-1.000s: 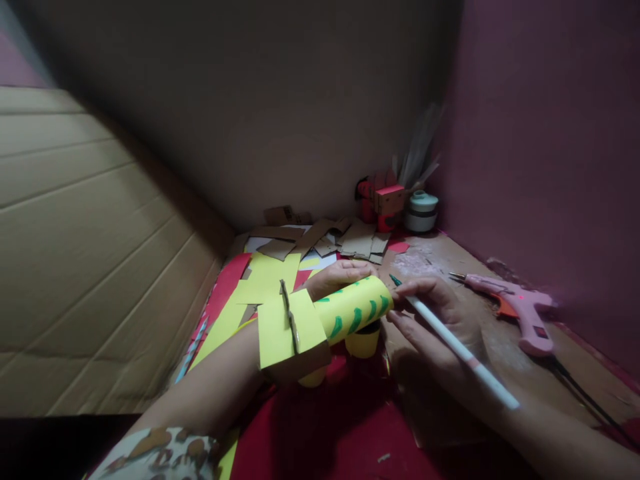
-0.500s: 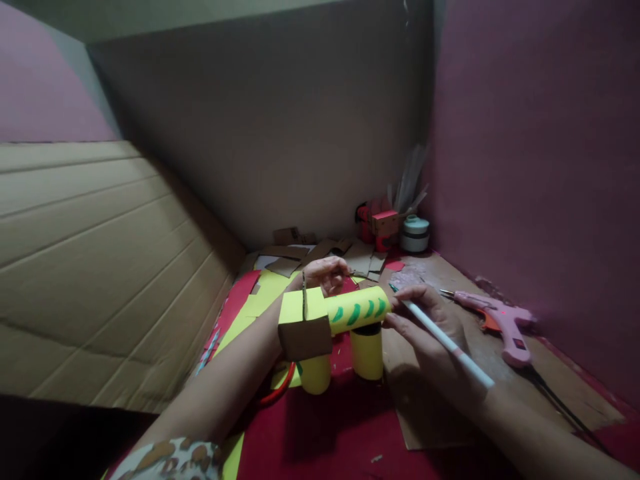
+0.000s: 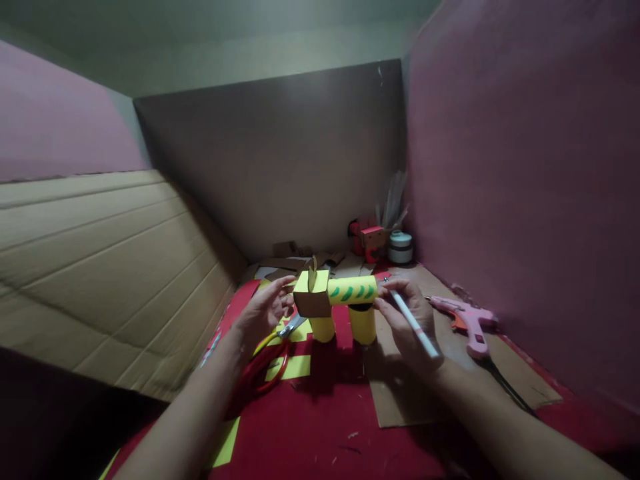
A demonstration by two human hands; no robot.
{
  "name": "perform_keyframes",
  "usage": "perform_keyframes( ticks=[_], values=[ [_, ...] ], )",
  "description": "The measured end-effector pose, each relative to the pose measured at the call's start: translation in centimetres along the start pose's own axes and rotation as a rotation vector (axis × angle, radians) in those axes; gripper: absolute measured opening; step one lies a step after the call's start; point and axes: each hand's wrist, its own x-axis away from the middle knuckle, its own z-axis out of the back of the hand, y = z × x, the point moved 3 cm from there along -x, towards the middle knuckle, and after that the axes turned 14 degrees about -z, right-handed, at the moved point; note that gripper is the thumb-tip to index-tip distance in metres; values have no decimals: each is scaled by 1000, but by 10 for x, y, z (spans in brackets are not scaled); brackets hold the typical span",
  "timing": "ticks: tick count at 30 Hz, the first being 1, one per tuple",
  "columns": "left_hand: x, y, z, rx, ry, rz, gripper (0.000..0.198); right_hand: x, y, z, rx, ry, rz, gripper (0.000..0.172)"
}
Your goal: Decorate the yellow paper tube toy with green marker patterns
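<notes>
Steadying paper animal (image 3: 335, 301): left hand (image 3: 263, 313) open, right hand (image 3: 407, 320) (gripping marker (image 3: 413, 325)).

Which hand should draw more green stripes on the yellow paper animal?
Probably the right hand: it holds the pen beside the yellow paper animal. The left hand is open by its boxy end.

Dim, murky light with a purple-green cast; the yellow paper figure (image 3: 336, 297) is the brightest spot; deep shadow fills the lower left corner; wide-angle bending warps the walls at the edges; fine detail soft and grainy throughout
</notes>
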Motion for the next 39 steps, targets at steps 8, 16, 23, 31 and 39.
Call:
perform_keyframes(
  ticks=[8, 16, 23, 31, 39],
  values=[
    [13, -3, -41, -62, -52, -71, 69, -7, 12, 6, 133, 32, 73, 28],
    [25, -1, -57, -157, -57, -107, 83, -9, 17, 9, 206, 8, 79, 29],
    [24, -8, -55, -172, -94, -90, 81, -9, 13, 10, 199, 14, 86, 25],
    [0, -9, -50, -146, -179, -52, 83, -6, 8, 9, 167, 48, 55, 21],
    [-20, -4, -50, -108, -290, 2, 73, 0, 4, 11, 223, 99, 45, 21]
  ],
)
